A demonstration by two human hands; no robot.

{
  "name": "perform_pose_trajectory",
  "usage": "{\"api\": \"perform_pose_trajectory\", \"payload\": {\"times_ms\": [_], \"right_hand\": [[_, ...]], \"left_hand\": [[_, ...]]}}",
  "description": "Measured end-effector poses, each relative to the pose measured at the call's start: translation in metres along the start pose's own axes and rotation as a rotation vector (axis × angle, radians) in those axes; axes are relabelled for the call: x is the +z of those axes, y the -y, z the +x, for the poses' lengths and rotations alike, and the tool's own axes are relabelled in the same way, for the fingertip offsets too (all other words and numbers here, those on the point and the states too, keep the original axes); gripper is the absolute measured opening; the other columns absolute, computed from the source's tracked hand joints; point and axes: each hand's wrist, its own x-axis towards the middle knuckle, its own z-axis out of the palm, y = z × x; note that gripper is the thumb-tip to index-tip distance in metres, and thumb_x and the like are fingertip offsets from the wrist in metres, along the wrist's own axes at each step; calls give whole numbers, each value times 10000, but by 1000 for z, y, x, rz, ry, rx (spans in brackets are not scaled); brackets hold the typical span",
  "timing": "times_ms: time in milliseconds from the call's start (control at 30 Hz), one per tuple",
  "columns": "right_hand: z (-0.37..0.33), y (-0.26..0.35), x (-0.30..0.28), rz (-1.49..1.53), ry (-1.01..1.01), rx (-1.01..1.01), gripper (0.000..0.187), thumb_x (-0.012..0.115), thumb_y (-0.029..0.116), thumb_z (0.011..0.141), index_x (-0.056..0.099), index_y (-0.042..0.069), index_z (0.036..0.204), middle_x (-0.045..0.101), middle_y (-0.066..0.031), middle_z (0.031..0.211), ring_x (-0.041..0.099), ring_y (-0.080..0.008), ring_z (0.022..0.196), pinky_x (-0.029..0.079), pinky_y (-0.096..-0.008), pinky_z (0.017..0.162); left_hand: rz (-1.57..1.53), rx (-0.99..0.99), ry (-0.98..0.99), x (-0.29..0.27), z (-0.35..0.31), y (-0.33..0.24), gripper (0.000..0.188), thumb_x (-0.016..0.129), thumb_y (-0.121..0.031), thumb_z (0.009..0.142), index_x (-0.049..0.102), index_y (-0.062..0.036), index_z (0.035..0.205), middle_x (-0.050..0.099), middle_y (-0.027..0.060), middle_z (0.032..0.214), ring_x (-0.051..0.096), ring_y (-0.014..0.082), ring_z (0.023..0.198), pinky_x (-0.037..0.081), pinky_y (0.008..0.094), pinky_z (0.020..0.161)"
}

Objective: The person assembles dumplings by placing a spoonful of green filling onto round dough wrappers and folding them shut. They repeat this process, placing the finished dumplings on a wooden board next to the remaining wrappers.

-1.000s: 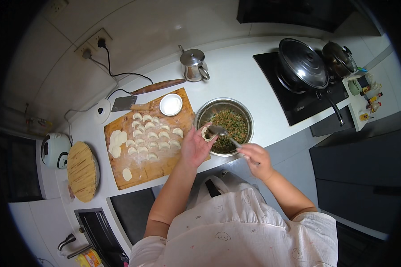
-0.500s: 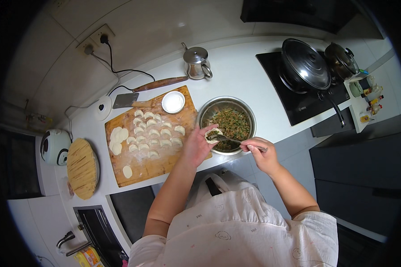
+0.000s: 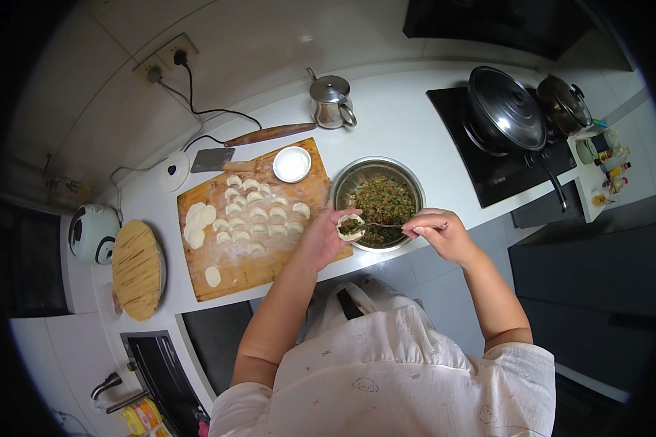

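My left hand (image 3: 323, 239) cradles a round dumpling wrapper (image 3: 350, 234) at the near left rim of a steel bowl (image 3: 420, 197). Green-brown filling (image 3: 349, 226) lies on the wrapper. My right hand (image 3: 442, 234) grips the handle of a metal spoon (image 3: 390, 226), whose tip reaches the filling. Chopped filling (image 3: 381, 202) covers the inside of the bowl. On the floured wooden board (image 3: 270, 271) to the left sit rows of folded dumplings (image 3: 258, 213). A stack of flat wrappers (image 3: 197, 224) rests at the board's left side, and a single wrapper (image 3: 213, 276) lies near its front edge.
A white dish (image 3: 291, 164) of white powder, a cleaver (image 3: 213, 159) and a rolling pin (image 3: 271, 134) lie at the back of the board. Behind stands a steel pot (image 3: 330, 100). A lidded wok (image 3: 508, 108) occupies the cooktop at right; a round woven lid (image 3: 135, 271) is at left.
The spoon has turned flatter and drawn slightly right, showing more filling on the wrapper. My right hand has shifted a little right and up. The whole view has shifted slightly.
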Motion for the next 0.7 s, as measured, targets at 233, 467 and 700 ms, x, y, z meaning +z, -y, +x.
{"api": "perform_pose_trajectory", "payload": {"times_ms": [233, 467, 700], "right_hand": [[9, -4, 5, 62, -85, 89, 148, 503, 37, 868, 628, -31, 907, 624, -88, 780, 580, -132, 693, 487, -245, 647], [11, -13, 40, 323, -265, 203, 179, 440, 89, 918, 576, -27, 929, 625, -80, 777, 587, -111, 690, 502, -234, 650], [14, -20, 58, 276, -349, 227, 201, 424, 125, 933, 546, -35, 936, 621, -103, 776, 583, -129, 647, 507, -250, 627]], "left_hand": [[19, 87, -119, -7, 1, 1, 514, 213, -378, 967, 414, 41, 1185, 484, 160, 1209, 464, 244, 1127, 366, 423, 983], [-48, 62, -78, -9, 1, -1, 502, 225, -368, 966, 439, 36, 1175, 505, 152, 1185, 470, 249, 1123, 339, 413, 998], [-113, 95, -33, -13, -2, -1, 530, 236, -373, 963, 475, 65, 1143, 533, 171, 1138, 482, 271, 1106, 349, 393, 993]]}}
